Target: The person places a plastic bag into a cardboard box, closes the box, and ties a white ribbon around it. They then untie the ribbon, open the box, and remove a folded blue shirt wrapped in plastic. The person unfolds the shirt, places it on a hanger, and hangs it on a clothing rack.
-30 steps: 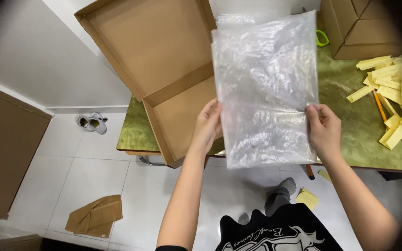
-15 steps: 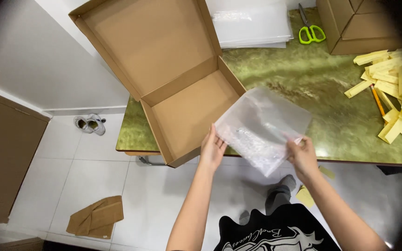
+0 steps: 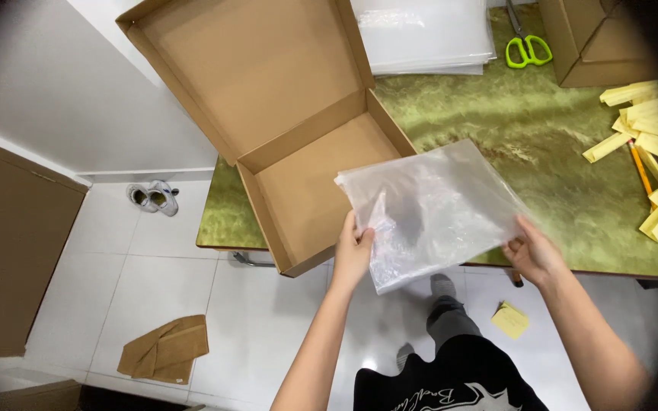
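Observation:
A clear bubble-wrap bag (image 3: 436, 209) lies nearly flat over the front edge of the green marbled table (image 3: 542, 144). My left hand (image 3: 353, 251) grips its left edge and my right hand (image 3: 533, 255) grips its lower right corner. Just left of the bag, an open, empty cardboard box (image 3: 306, 183) rests on the table's front left corner with its lid (image 3: 257, 68) tipped back.
A stack of clear bags (image 3: 424, 34) and green scissors (image 3: 527, 49) lie at the table's back. Another cardboard box (image 3: 592, 38) stands at the back right. Yellow paper strips (image 3: 645, 133) spread along the right edge. Shoes (image 3: 154, 196), folded cardboard (image 3: 165, 350) and a yellow note (image 3: 510, 320) are on the floor.
The bag was held upright in front of me one second ago; both hands have lowered it and laid it nearly flat over the table's front edge beside the box.

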